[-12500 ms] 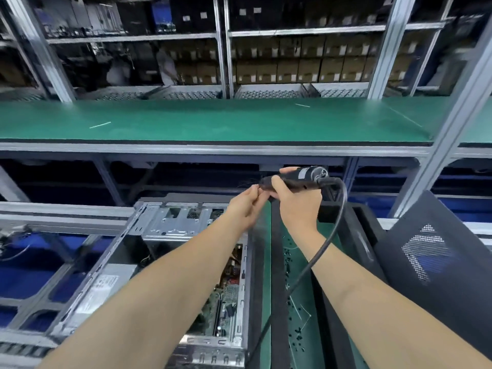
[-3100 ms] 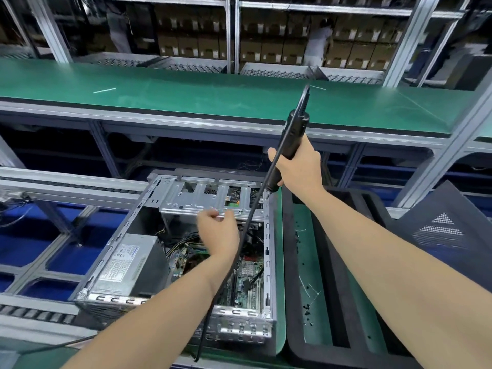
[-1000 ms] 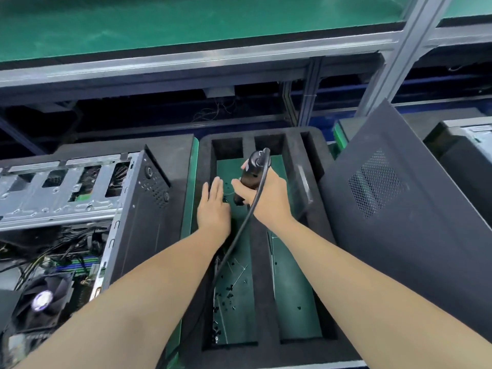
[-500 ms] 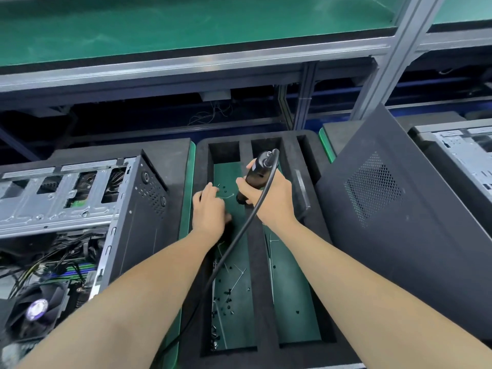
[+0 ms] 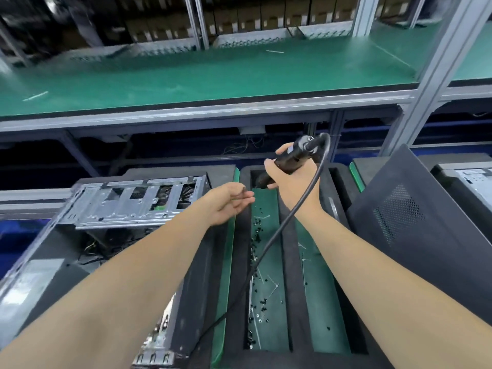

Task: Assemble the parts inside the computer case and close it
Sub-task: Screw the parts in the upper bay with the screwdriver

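The left hand (image 5: 227,202) is turned palm up, its thumb and fingertips pinching a small dark bit that looks like a screw (image 5: 244,193); motion blur keeps me from being certain of that. Just at its two o'clock, near but not touching, the right hand (image 5: 294,182) is wrapped firmly round the electric screwdriver (image 5: 294,155), nose slanting down toward seven o'clock, at the left fingertips. The tool's cable (image 5: 290,219) loops off its back end and trails to six o'clock over the foam tray (image 5: 288,275), where loose screws (image 5: 257,233) lie scattered on the green floor of the left compartment.

The task's computer case (image 5: 127,206) lies open at nine o'clock from the left hand, its metal frame and wiring exposed. Its side panel (image 5: 426,235) leans at three o'clock of the tray, not yet fitted.

The step looks like seating the screw on the bit. The pinch is light and the piece is tiny, so a bump from the nose could flick it back into the tray or, worse, into the open case among the boards. The slack cable could also catch the case's edge on the swing toward nine o'clock and jerk the tool off line.
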Tool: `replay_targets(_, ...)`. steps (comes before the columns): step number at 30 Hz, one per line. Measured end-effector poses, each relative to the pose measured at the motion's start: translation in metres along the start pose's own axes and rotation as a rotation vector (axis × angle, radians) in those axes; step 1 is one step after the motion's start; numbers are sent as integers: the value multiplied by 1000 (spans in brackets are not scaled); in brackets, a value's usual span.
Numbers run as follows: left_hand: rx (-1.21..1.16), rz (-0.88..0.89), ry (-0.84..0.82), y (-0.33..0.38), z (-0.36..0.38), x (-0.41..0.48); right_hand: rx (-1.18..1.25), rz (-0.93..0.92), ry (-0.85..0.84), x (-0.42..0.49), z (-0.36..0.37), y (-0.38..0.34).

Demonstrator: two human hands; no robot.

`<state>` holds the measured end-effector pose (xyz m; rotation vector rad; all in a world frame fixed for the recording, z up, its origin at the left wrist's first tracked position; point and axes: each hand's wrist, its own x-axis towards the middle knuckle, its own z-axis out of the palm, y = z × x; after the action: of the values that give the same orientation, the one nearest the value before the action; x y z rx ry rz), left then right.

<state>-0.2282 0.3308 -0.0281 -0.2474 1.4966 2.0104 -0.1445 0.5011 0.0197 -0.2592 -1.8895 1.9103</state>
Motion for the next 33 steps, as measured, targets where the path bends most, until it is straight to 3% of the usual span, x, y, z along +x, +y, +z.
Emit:
replay_targets(10, -535, 10, -95, 24, -2, -46, 132, -234, 29, -20, 38, -56)
replay_targets(17, -588, 15, -139, 29, -12, -61, 126, -240, 70, -31, 54, -71)
replay_targets(22, 9, 112, -79, 30, -17, -66, 9, -254, 125, -40, 63, -73)
replay_targets(26, 187, 164, 18, 29, -21, -63, -16, -269, 165, -47, 63, -74)
replay_targets(30, 759, 220, 25, 17, -12, -63, -16, -249, 180, -47, 59, -76)
replay_targets(33, 1021, 245, 6, 6, -2, -60, -16, -235, 183, -43, 51, -75)
